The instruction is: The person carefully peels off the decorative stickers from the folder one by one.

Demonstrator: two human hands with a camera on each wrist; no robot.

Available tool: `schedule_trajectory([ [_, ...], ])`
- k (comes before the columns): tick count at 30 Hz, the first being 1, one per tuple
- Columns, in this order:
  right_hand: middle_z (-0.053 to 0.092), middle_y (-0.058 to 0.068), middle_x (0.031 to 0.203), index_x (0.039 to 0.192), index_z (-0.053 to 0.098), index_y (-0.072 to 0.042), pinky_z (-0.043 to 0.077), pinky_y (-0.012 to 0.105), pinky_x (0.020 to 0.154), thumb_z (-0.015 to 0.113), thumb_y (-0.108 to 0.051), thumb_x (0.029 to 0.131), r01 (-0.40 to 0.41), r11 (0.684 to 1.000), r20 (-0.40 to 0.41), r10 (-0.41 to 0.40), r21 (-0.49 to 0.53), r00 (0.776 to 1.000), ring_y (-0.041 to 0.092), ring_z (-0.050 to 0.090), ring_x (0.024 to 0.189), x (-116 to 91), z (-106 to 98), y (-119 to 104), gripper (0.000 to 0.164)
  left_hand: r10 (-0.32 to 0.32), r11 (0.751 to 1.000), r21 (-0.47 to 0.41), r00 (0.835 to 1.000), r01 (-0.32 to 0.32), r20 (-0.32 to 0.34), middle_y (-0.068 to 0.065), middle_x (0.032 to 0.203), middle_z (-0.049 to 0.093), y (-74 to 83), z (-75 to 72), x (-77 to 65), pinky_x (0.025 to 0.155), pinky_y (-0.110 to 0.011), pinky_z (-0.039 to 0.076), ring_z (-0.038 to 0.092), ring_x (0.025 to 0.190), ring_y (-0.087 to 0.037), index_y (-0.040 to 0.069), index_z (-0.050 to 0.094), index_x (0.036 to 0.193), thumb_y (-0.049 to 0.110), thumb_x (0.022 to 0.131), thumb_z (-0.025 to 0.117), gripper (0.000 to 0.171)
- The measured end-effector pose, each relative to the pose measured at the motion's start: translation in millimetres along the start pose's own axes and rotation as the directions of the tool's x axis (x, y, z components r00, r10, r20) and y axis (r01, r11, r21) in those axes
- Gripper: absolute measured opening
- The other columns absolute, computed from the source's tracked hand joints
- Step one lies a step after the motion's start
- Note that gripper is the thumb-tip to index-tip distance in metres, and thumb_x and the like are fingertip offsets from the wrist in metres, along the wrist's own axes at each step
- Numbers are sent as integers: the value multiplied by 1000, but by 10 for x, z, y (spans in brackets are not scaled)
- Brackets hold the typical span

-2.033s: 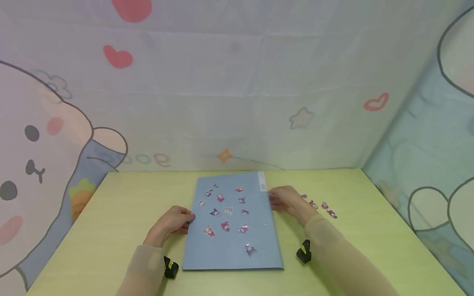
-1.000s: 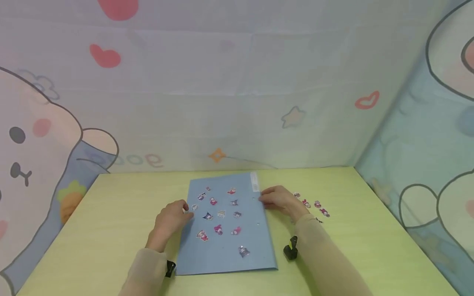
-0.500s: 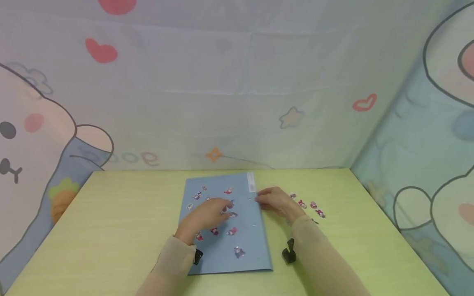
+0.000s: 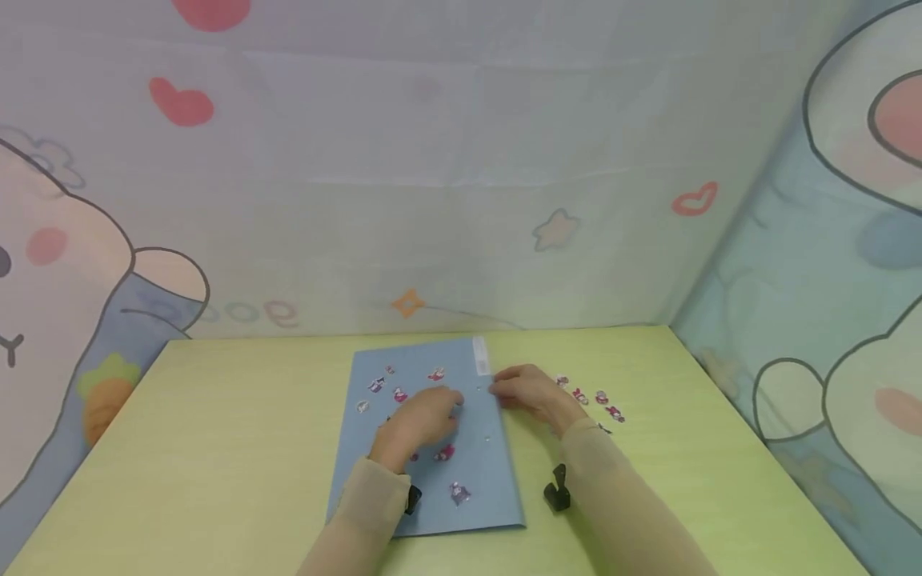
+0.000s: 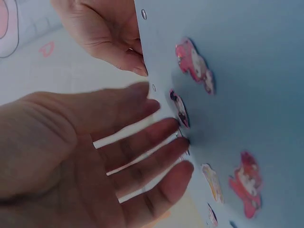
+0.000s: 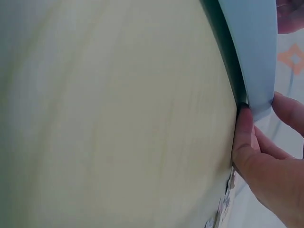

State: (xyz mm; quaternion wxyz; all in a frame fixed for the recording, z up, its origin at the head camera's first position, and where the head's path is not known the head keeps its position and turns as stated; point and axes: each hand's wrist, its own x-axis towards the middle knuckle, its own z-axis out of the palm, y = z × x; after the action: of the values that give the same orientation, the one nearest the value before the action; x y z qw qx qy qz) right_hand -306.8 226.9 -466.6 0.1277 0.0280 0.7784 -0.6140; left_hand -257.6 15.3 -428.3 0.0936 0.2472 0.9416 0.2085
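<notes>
The pale counter [image 6: 133, 114] fills most of the right wrist view, and at the right the right hand [image 6: 273, 173] pinches the edge of a blue folder [image 6: 259, 57], thumb on 1 side and finger on the other. Small stickers [image 6: 225, 202], too slanted to make out, lie near that hand. Part of the left hand [image 6: 291, 18] shows at the top corner, above an orange star [image 6: 293, 59].

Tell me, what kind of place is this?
Perhaps a play or craft corner: a pale yellow table, a blue folder dotted with cartoon stickers, and a cartoon-printed cloth hanging behind.
</notes>
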Motion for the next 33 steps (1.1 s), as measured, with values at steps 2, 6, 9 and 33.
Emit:
schedule_trajectory([
  [2,55,30,121,128,47,17,50,38,91,61,1,91,6,1000,-10,-6,-14,1000,34,61,105,19,17,-6,43,-4,1000,9,1000,5,-15,-10,124,62,-26,14,15,100,-44,44,57,114,-25,4,62,126,8,96,59,30],
  [6,55,29,123,129,48,16,50,39,92,62,-2,91,19,998,-14,-20,-55,1000,33,61,105,52,38,-16,44,1,1000,28,1000,0,-23,-8,114,65,-80,23,42,94,-42,47,59,103,-22,5,66,117,7,94,61,23],
  [9,55,28,124,129,48,15,49,40,93,63,-3,91,19,997,-3,-20,-81,1000,33,60,107,58,52,-24,44,0,1000,20,1000,0,-18,-7,109,66,-116,26,36,90,-42,48,59,98,-22,6,66,112,7,93,62,19],
  [33,55,27,125,133,46,14,48,42,95,63,-5,92,69,992,74,-61,-102,995,35,60,110,15,-38,34,49,-41,997,66,997,46,-69,-3,86,60,-102,69,-3,72,-33,50,53,76,-17,7,65,90,6,94,63,5],
])
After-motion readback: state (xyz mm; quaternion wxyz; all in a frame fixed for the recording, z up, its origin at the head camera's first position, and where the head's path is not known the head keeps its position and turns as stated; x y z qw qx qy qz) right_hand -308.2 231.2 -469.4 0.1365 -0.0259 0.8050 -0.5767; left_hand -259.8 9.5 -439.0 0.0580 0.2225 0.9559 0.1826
